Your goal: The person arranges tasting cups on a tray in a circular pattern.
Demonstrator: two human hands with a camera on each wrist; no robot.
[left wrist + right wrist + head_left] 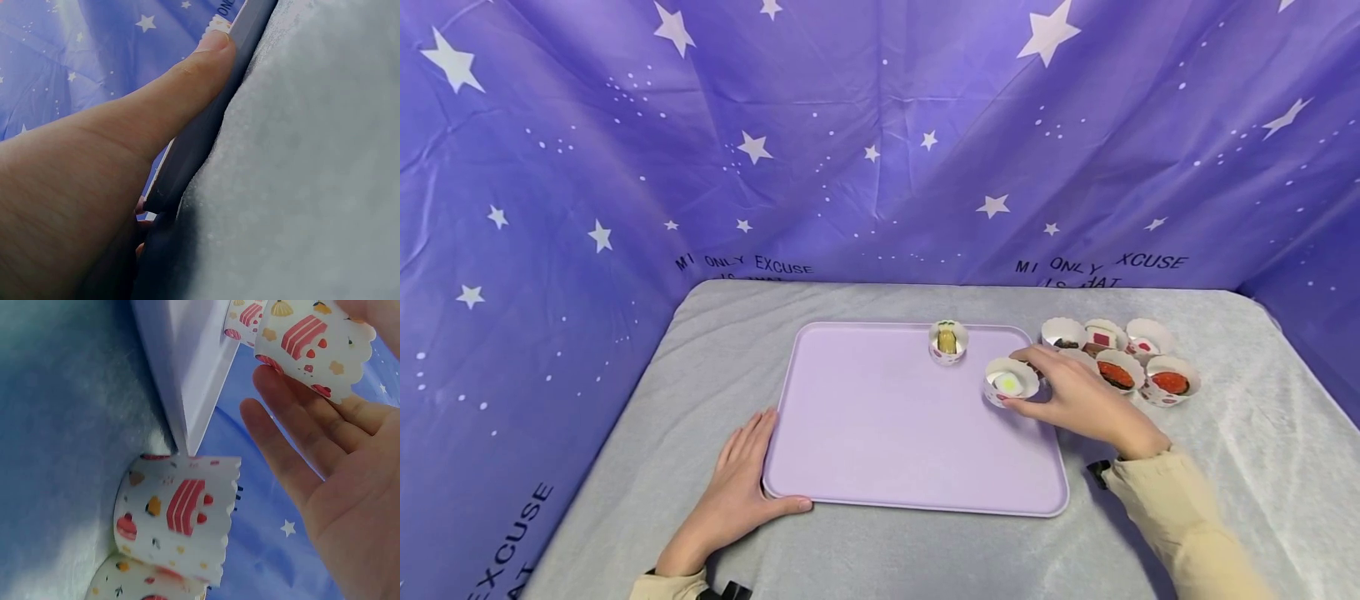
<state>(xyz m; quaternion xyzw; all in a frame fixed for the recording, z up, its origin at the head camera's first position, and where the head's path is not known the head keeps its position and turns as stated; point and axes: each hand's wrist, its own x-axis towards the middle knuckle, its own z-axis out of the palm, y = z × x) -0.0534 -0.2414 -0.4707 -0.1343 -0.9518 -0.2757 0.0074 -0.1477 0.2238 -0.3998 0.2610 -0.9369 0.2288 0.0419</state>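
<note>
My right hand (1075, 396) grips a white paper baking cup (992, 396) between thumb and fingers, over the right side of the lilac tray (887, 433). Inside that cup shows a white piece with a yellow-green centre. The right wrist view shows the cup's cake-print side (306, 344) tilted against the fingers. My left hand (737, 483) rests at the tray's front left corner, its fingers extended along the left side and its thumb (200, 69) against the front rim. Another cup (948, 359), with a golden-brown and green piece inside, stands on the tray near its back edge.
Several more paper cups stand grouped right of the tray, including one with a red-orange topping (1170, 383) and one with a dark piece (1064, 333). A grey cloth (1262, 467) covers the table. Behind hangs a purple star-patterned curtain (850, 183).
</note>
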